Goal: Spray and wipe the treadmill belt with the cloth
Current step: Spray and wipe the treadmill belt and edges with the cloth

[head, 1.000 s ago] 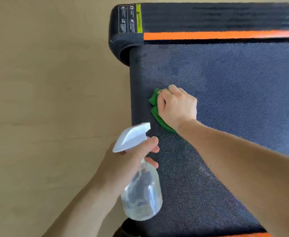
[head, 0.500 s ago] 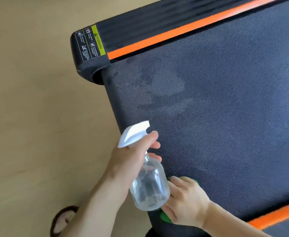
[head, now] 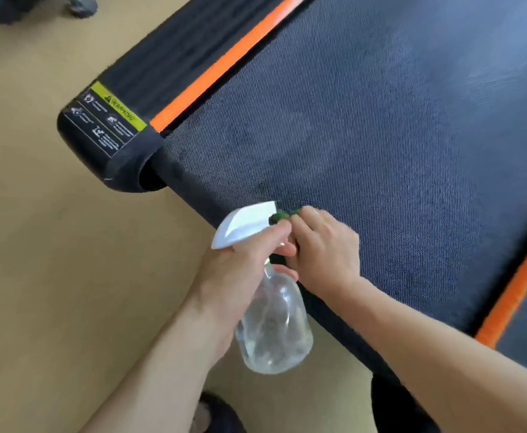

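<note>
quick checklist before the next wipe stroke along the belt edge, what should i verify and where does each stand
1. Cloth under the right hand: ok, though only a green edge shows.
2. Cloth touching the belt: ok, hand is down on the belt near its end.
3. Spray bottle held securely in the left hand: ok, fingers wrap its neck.
4. Liquid left in the bottle: cannot tell, it is clear and blurred.
5. Nozzle clear of the wiping hand: not ok, they are crowded together.

Matt woven-textured treadmill belt [head: 365, 145], clear glossy plastic spray bottle [head: 274, 332], smooth tan floor [head: 53, 276]
</note>
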